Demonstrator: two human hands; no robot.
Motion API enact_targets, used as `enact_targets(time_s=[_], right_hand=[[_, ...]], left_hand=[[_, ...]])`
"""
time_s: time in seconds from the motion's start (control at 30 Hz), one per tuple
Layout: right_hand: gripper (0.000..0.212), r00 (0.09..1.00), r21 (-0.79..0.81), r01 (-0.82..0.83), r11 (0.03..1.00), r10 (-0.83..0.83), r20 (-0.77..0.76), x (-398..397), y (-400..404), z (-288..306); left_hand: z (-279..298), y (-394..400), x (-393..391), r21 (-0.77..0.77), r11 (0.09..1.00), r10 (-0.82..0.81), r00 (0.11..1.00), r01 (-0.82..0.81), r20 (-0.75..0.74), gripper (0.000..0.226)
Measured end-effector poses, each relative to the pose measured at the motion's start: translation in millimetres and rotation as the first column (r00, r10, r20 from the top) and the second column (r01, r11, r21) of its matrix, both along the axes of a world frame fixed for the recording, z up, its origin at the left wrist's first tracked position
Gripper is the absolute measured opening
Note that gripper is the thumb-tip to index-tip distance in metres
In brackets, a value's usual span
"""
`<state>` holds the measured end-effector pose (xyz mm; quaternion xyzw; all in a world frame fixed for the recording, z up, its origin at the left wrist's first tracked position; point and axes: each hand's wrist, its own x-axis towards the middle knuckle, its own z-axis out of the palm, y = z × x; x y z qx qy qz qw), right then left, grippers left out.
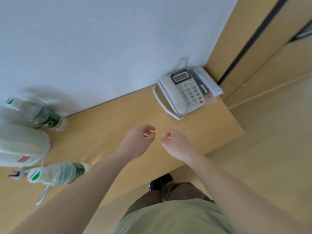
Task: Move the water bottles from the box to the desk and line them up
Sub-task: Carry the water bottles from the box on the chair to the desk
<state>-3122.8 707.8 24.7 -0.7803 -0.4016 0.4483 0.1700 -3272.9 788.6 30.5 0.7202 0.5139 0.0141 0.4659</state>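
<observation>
Two clear water bottles with green caps and dark green labels stand on the wooden desk [118, 119] at the left. One bottle [38, 114] is near the wall, the other bottle [59, 173] near the front edge. My left hand [140, 142] and my right hand [175, 142] hover over the middle of the desk, side by side. Their fingers hang loosely curled and hold nothing. The box is out of view.
A white desk telephone [182, 93] with a coiled cord sits at the desk's far right corner, a remote control [209, 81] beside it. A pale bag [20, 146] lies at the left between the bottles, with keys [16, 173] near it. A wooden cabinet [253, 39] stands at the right.
</observation>
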Motion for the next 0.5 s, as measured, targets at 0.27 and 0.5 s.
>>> enact_targets(time_s=[0.27, 0.5], right_hand=[[0.032, 0.953, 0.012, 0.3, 0.954, -0.3, 0.032, 29.5, -48.2, 7.9], [0.034, 0.855, 0.062, 0.518, 0.853, -0.519, -0.003, 59.7, -107.8, 14.1]], left_hand=[[-3.3, -13.4, 44.5, -0.015, 0.976, -0.217, 0.976, 0.217, 0.038, 0.021], [-1.7, -47.6, 101.7, -0.006, 0.899, -0.437, 0.898, 0.438, 0.057, 0.019]])
